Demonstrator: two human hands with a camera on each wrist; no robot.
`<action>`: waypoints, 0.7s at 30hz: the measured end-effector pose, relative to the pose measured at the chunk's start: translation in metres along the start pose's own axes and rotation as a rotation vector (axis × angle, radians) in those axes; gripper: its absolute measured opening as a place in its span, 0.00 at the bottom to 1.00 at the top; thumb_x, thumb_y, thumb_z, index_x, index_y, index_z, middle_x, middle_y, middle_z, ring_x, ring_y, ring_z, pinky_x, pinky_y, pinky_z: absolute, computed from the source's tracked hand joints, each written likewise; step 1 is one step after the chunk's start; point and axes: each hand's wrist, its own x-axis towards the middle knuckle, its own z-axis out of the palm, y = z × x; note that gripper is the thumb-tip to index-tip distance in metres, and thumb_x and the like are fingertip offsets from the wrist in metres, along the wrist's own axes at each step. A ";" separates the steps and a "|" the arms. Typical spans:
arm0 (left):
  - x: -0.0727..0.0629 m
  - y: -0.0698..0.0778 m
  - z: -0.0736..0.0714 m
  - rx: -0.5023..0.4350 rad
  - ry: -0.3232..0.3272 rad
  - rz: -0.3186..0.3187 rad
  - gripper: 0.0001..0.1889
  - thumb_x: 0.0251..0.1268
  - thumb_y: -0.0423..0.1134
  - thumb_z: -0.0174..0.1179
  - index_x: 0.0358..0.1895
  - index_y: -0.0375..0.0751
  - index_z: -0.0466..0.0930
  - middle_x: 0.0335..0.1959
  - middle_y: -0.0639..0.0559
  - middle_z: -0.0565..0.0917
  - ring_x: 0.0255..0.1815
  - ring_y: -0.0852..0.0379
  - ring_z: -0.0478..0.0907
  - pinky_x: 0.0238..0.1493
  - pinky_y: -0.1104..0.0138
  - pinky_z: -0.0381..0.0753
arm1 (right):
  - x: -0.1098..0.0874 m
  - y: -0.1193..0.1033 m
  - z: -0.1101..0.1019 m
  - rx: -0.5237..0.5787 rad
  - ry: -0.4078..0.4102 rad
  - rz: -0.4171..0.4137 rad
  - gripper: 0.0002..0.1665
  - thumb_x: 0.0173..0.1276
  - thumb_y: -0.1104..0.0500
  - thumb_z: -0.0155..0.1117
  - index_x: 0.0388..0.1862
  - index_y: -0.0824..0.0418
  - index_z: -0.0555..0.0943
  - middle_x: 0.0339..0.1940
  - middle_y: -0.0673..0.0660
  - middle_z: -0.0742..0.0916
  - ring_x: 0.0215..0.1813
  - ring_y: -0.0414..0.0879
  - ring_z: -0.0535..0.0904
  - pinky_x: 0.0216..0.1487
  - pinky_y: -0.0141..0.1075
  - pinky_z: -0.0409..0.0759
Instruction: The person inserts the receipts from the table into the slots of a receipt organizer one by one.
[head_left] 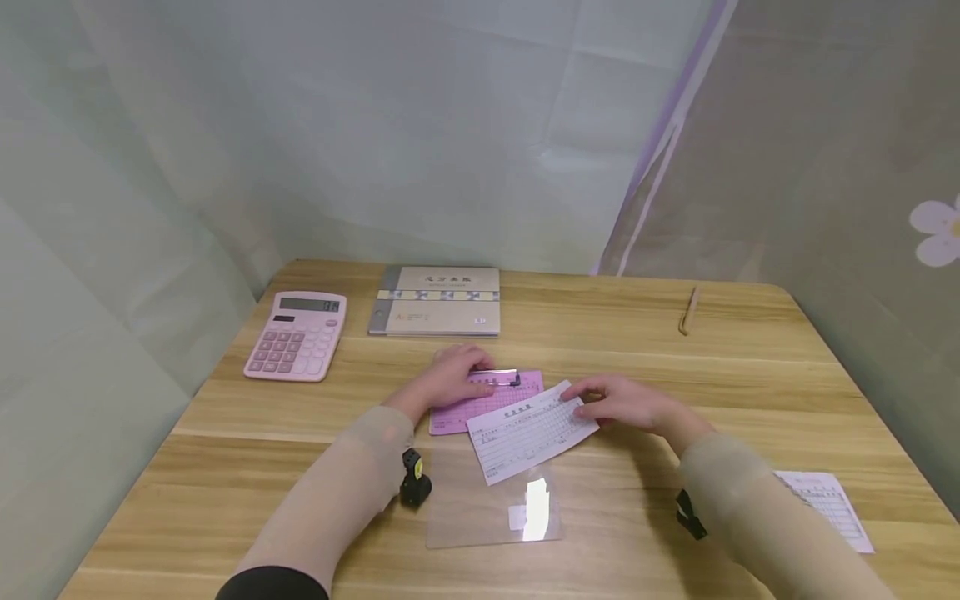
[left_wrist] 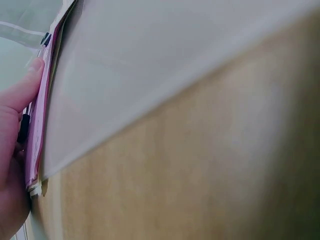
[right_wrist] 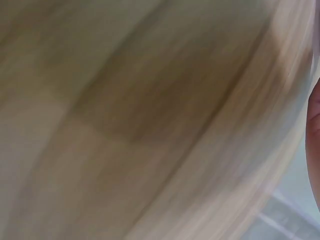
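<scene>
A clear clipboard (head_left: 493, 525) lies on the table with a pink printed form (head_left: 453, 418) under its metal clip (head_left: 506, 377). My left hand (head_left: 457, 377) grips the clipboard's top by the clip, its thumb over the pink form; the left wrist view shows the thumb (left_wrist: 26, 87) beside the form's edge and the clip's black end. A white printed form (head_left: 525, 446) is tilted over the pink one and covers its lower right part. Its right end is pinched between the thumb and fingers of my right hand (head_left: 626, 404). The right wrist view is blurred, with one finger showing.
A pink calculator (head_left: 296, 337) sits at the left, and a ledger book (head_left: 435, 302) lies behind my left hand. Toward the back right is a pen (head_left: 688, 311). Another white form (head_left: 828, 507) lies partly behind my right forearm. Curtains (head_left: 450, 133) hang behind the table.
</scene>
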 end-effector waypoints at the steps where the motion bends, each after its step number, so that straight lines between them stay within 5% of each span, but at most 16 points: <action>1: 0.000 0.000 0.000 -0.001 0.001 0.002 0.21 0.56 0.54 0.64 0.50 0.49 0.77 0.48 0.56 0.76 0.53 0.55 0.70 0.59 0.56 0.59 | 0.002 -0.002 0.002 -0.008 -0.008 -0.002 0.20 0.63 0.54 0.63 0.54 0.57 0.79 0.50 0.57 0.79 0.39 0.47 0.75 0.37 0.37 0.74; 9: 0.001 0.001 -0.001 -0.001 -0.010 0.007 0.21 0.55 0.54 0.64 0.50 0.49 0.77 0.47 0.57 0.76 0.52 0.55 0.70 0.58 0.56 0.59 | 0.019 -0.020 0.020 -0.039 -0.008 -0.012 0.18 0.63 0.59 0.62 0.53 0.58 0.79 0.40 0.55 0.81 0.29 0.44 0.75 0.31 0.34 0.73; 21: 0.002 0.001 0.001 0.005 -0.003 -0.012 0.21 0.53 0.52 0.63 0.50 0.49 0.76 0.46 0.57 0.76 0.51 0.55 0.69 0.57 0.55 0.59 | 0.033 -0.028 0.035 -0.125 0.050 -0.031 0.15 0.64 0.60 0.62 0.50 0.58 0.80 0.37 0.52 0.81 0.36 0.44 0.74 0.36 0.36 0.73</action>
